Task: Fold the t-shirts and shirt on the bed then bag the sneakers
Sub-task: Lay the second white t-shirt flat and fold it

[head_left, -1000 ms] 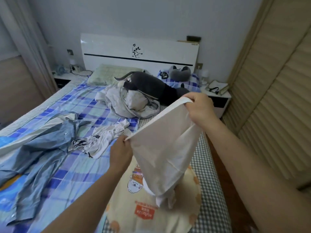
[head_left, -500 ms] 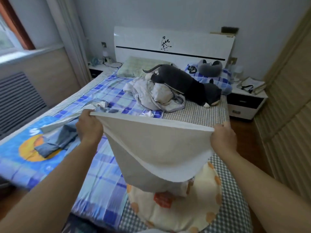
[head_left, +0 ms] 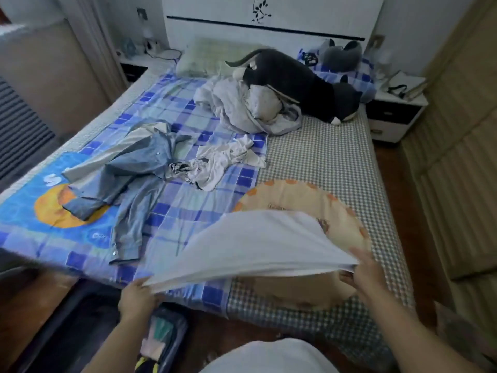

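Two hands grasping white t-shirt (head_left: 258,243) by near corners, left hand (head_left: 137,298), right hand (head_left: 367,275), spreading it over bed (head_left: 322,162); denim shirt (head_left: 129,179) lying far left

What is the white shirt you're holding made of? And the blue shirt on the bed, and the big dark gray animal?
The white t-shirt looks like thin, soft cotton knit: matte, and it billows between the two hands. The blue shirt looks like light denim or chambray: faded weave, small pale buttons or snaps. The dark gray animal seems a plush toy: fuzzy, dull surface, stuffed shape. All are guesses from looks.
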`<action>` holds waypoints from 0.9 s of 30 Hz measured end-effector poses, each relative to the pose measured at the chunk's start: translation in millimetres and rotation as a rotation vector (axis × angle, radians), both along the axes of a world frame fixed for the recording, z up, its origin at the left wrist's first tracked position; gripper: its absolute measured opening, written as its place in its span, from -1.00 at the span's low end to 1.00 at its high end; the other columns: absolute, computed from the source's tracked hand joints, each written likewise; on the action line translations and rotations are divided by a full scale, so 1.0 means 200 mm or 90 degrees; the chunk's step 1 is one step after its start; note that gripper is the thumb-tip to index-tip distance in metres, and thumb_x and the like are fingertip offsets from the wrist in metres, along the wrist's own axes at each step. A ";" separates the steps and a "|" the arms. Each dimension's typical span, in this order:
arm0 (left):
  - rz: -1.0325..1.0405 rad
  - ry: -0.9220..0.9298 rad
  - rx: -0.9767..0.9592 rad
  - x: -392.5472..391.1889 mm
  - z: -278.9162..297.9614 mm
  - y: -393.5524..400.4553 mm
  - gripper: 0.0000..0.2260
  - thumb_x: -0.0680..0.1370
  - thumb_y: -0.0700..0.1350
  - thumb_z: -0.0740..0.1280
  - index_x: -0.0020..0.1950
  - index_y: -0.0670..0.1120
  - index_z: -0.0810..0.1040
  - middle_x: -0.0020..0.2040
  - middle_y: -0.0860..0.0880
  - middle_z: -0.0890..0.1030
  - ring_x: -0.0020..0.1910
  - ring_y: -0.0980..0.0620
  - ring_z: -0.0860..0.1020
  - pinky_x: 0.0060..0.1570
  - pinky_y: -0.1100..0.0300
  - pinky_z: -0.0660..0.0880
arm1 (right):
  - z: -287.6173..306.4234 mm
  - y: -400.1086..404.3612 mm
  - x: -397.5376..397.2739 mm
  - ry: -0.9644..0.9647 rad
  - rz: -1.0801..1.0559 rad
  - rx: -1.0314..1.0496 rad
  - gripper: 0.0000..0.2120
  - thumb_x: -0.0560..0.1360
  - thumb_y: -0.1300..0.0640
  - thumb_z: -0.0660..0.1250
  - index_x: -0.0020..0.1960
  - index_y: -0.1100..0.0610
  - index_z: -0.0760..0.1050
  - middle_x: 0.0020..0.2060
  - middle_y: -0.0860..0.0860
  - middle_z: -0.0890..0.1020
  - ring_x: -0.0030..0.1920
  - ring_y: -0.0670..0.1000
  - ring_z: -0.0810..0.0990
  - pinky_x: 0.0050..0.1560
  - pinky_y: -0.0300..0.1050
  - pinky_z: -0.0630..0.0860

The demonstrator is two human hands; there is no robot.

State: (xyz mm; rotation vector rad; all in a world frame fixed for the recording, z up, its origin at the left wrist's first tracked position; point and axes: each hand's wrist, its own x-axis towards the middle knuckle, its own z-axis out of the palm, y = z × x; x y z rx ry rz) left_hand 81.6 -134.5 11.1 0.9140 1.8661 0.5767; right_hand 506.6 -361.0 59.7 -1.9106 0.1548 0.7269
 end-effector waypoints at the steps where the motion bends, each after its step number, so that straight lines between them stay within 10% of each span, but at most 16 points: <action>1: -0.018 0.018 -0.023 -0.10 -0.11 -0.06 -0.78 0.45 -0.51 0.32 -0.03 -0.26 0.63 -0.33 -0.16 0.58 -0.44 -0.05 0.53 -0.45 0.22 0.52 | -0.11 -0.15 -0.09 0.032 -0.050 -0.024 -0.78 0.67 0.24 0.20 0.24 0.13 0.56 0.16 0.12 0.62 -0.01 0.21 0.63 -0.18 0.03 0.61; 7: 0.000 -0.102 -0.149 -0.37 -0.32 -0.28 -0.75 0.50 -0.52 0.21 0.03 -0.29 0.59 -0.10 -0.29 0.63 -0.18 -0.20 0.60 -0.15 0.03 0.61 | -0.43 -0.74 -0.68 0.217 -0.210 -0.178 -0.80 0.57 0.40 0.22 -0.01 0.28 0.62 0.03 0.25 0.62 -0.04 0.23 0.59 -0.20 -0.03 0.53; 12: 0.131 -0.122 -0.093 -0.35 -0.31 -0.23 -0.77 0.50 -0.46 0.26 -0.12 -0.16 0.58 -0.08 -0.31 0.60 -0.02 -0.28 0.61 -0.41 0.16 0.62 | -0.39 -0.71 -0.90 0.329 -0.275 -0.126 -0.90 0.61 0.33 0.26 0.06 0.33 0.54 0.00 0.25 0.61 -0.09 0.27 0.59 -0.15 0.15 0.56; 14: 0.096 -0.184 -0.092 -0.17 -0.20 -0.08 -0.73 0.52 -0.43 0.24 -0.14 -0.06 0.54 -0.09 -0.23 0.58 0.13 -0.31 0.60 -0.09 -0.03 0.65 | -0.25 -0.52 -0.78 0.305 -0.314 -0.043 -0.90 0.64 0.33 0.24 0.12 0.32 0.50 -0.09 0.24 0.58 -0.19 0.22 0.55 -0.24 0.13 0.55; 16: -0.039 -0.230 -0.034 0.11 0.05 0.14 -0.77 0.59 -0.37 0.23 0.00 -0.05 0.54 0.06 -0.22 0.61 0.23 -0.24 0.58 0.19 -0.01 0.54 | -0.06 -0.32 -0.51 0.262 -0.316 0.074 -0.84 0.66 0.31 0.20 0.19 0.31 0.49 -0.20 0.24 0.60 -0.27 0.15 0.59 -0.36 0.03 0.63; 20: -0.220 -0.258 0.204 0.78 0.91 0.76 -0.69 0.62 -0.30 0.23 0.33 -0.11 0.53 0.40 -0.24 0.52 0.37 -0.21 0.51 -0.15 0.32 0.51 | 0.80 0.02 0.12 0.071 -0.230 0.330 -0.88 0.64 0.37 0.16 -0.03 0.24 0.42 -0.29 0.16 0.63 -0.28 0.07 0.59 -0.45 -0.16 0.60; 23: -0.360 -0.247 0.407 1.07 1.63 1.03 -0.75 0.58 -0.26 0.30 0.24 -0.19 0.61 0.26 -0.25 0.59 0.24 -0.24 0.57 0.02 0.08 0.54 | 1.46 0.16 0.43 -0.060 -0.213 0.477 -0.81 0.57 0.36 0.25 0.16 0.21 0.42 -0.59 0.04 0.58 -0.48 0.01 0.63 -0.55 -0.12 0.55; 27: -0.266 -0.588 0.370 1.29 2.29 1.19 -0.70 0.51 -0.35 0.26 0.21 -0.20 0.60 -0.15 -0.10 0.59 -0.16 -0.05 0.60 -0.30 0.24 0.53 | 2.06 0.23 0.57 -0.174 -0.249 0.577 -0.73 0.69 0.28 0.02 -0.14 0.14 0.37 -0.58 0.02 0.58 -0.58 -0.06 0.58 -0.55 -0.14 0.53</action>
